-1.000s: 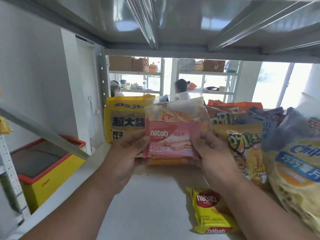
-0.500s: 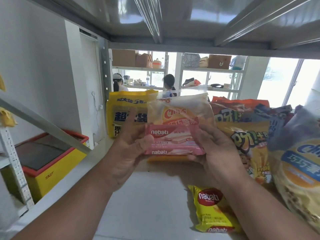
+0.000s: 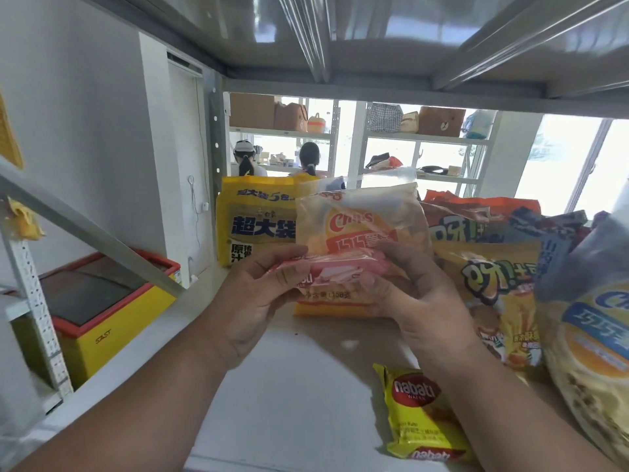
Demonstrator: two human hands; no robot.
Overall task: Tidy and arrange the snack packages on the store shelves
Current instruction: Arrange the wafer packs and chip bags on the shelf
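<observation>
A pink Nabati wafer pack (image 3: 335, 271) is held between my left hand (image 3: 262, 294) and my right hand (image 3: 413, 294), tilted almost flat over the white shelf (image 3: 289, 396). Right behind it stands a pale Chips bag (image 3: 360, 229). A big yellow noodle multipack (image 3: 257, 221) stands at the back left. A yellow Nabati wafer pack (image 3: 420, 415) lies flat near the shelf's front, under my right forearm. Yellow crisp bags (image 3: 493, 291) and a blue-labelled Chips bag (image 3: 592, 342) crowd the right side.
The shelf above (image 3: 340, 32) hangs low overhead. A diagonal metal brace (image 3: 88, 229) and an upright (image 3: 30, 301) stand at the left, with a yellow and red chest freezer (image 3: 102, 321) beyond. Two people (image 3: 275, 158) stand at far shelves.
The pink wafer pack has tipped from facing me upright to lying nearly flat, and both hands have turned with it. The view has shifted slightly right.
</observation>
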